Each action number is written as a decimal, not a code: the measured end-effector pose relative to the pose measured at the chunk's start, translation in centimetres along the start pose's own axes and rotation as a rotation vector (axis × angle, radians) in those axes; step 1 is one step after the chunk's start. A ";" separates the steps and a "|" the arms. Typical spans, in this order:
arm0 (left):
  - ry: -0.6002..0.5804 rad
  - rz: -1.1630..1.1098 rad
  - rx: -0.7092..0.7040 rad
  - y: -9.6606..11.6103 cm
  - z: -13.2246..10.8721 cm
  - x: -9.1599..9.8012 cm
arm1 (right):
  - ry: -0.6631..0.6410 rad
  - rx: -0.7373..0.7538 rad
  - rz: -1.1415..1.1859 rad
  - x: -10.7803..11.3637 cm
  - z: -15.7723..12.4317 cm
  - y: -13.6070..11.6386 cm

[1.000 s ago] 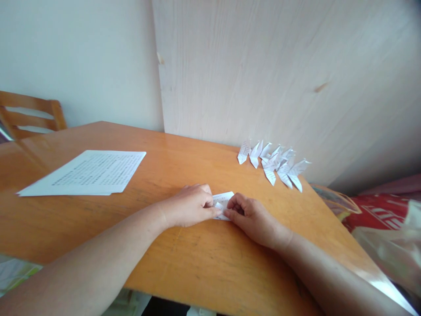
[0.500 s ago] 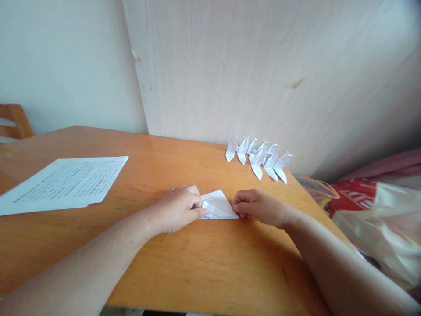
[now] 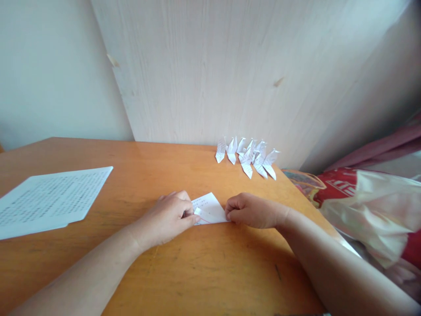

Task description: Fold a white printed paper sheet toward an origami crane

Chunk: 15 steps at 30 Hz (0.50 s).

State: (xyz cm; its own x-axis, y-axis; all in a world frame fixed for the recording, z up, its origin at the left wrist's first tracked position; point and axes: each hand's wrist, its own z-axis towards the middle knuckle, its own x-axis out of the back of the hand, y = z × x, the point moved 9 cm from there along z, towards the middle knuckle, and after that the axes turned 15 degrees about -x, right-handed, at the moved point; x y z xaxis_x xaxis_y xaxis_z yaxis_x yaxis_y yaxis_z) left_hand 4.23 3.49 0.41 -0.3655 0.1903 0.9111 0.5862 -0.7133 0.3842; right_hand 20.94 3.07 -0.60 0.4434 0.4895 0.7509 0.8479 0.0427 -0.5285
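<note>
A folded sheet of white paper [image 3: 212, 208] with printed marks and a thin red line lies on the wooden table between my hands. It looks roughly triangular, its peak pointing away from me. My left hand [image 3: 173, 215] pinches its left end, thumb on top near a small raised flap. At the right corner, my right hand [image 3: 250, 210] has its fingers curled closed on the paper's tip. Both hands rest low over the tabletop, and the fingers partly hide the paper's two ends.
Several folded white paper birds [image 3: 248, 158] stand at the back right of the table [image 3: 184, 272], near the wooden panel [image 3: 197, 79]. A stack of printed sheets [image 3: 55, 197] lies at the left. Beyond the right edge are a pale plastic bag [image 3: 371, 215] and red packaging [image 3: 338, 182].
The view has turned slightly to the right, so everything sits further left in the picture. Both hands keep their hold on the folded paper, which looks much the same.
</note>
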 end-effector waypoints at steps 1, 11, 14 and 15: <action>0.000 -0.005 0.006 0.0 0.0 0.0 | 0.001 -0.003 -0.005 0.0 0.0 0.0; -0.032 -0.038 0.039 -0.1 0.1 -0.1 | 0.000 -0.019 0.003 0.1 -0.1 0.2; -0.024 -0.030 0.026 -0.2 0.1 -0.1 | 0.015 -0.006 0.000 0.2 -0.2 0.1; -0.023 -0.027 0.021 -0.2 0.1 -0.2 | 0.018 -0.007 -0.001 0.3 -0.3 0.1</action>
State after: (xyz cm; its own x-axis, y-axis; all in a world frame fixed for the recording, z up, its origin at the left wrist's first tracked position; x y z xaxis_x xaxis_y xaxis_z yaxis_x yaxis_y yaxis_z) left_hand 4.20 3.67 0.18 -0.3646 0.2254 0.9035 0.5914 -0.6934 0.4117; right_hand 21.19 2.97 -0.33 0.4475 0.4734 0.7587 0.8503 0.0376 -0.5250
